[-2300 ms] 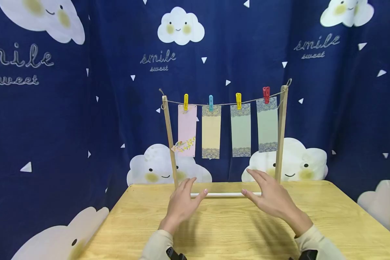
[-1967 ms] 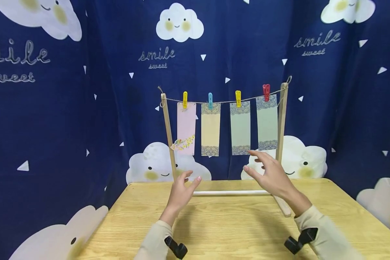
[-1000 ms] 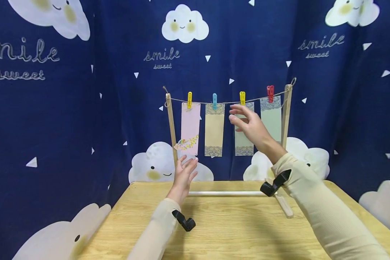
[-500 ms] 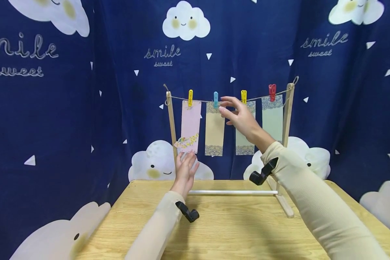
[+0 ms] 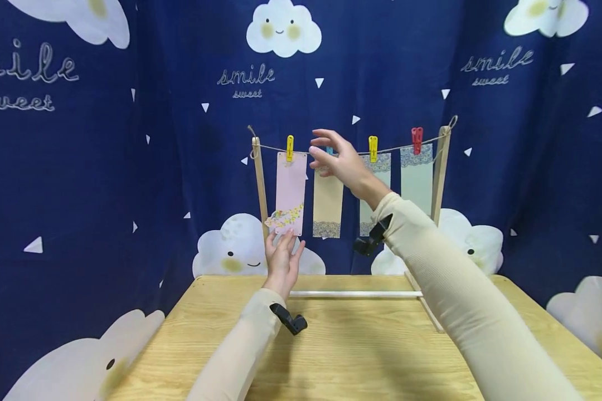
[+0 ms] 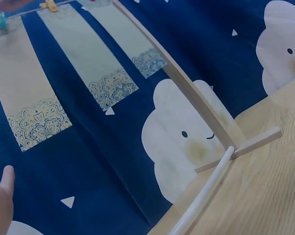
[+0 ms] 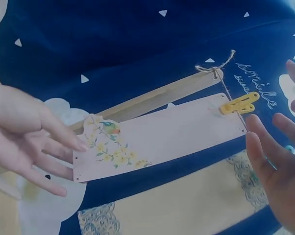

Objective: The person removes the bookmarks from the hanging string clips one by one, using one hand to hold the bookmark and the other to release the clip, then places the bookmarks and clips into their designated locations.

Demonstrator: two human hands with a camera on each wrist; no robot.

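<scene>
A pink card point(image 5: 291, 186) printed with a bird and yellow flowers hangs from a string under a yellow clothespin point(image 5: 290, 148), leftmost in the row. My left hand point(image 5: 281, 263) is at the card's bottom edge, fingers spread; in the right wrist view a fingertip overlaps the card's lower end. My right hand point(image 5: 345, 167), thumb and fingers parted with nothing between them, is raised just right of that clothespin point(image 7: 238, 104). It partly hides a blue clothespin point(image 5: 329, 150) and the top of a cream card point(image 5: 327, 200) with lace-pattern ends.
Two pale green cards point(image 5: 416, 175) hang further right, under a yellow clothespin point(image 5: 373, 149) and a red clothespin point(image 5: 417, 140). The string runs between wooden posts point(image 5: 439, 172), joined low by a white rod point(image 5: 356, 294). The rack stands on a wooden table point(image 5: 351, 345) before a blue curtain point(image 5: 180, 139).
Both hands have risen from low over the table. My right hand has swept left past the green and cream cards; my left has come up to the pink card's bottom edge.
</scene>
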